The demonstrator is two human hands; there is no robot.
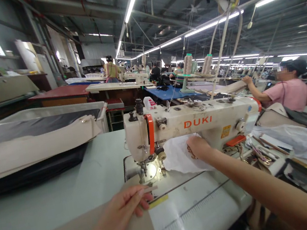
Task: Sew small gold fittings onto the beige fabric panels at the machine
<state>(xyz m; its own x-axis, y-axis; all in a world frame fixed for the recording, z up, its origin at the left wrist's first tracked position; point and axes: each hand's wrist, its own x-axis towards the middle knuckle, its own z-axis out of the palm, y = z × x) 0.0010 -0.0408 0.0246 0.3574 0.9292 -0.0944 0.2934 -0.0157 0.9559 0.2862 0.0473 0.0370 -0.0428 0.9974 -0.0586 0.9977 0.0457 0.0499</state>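
Note:
My left hand (127, 204) rests over a beige fabric panel (140, 228) on the table, left of the needle area. Its thumb and fingers pinch a thin beige strip (151, 188) that points towards the presser foot. Under the arm of the white DUKI sewing machine (169, 124) lies a crumpled white plastic bag or sheet (177, 156). My right hand (199, 147) reaches across to it with curled fingers; what they grip is hidden. The machine's lamp lights the needle plate (151, 171).
Left stands a white bin (102, 114) with beige and black panels (43, 146). Right of the machine, a tray holds scissors and small tools (263, 155). Thread cones (188, 64) stand behind. A co-worker in a pink shirt (292, 94) sits at the right.

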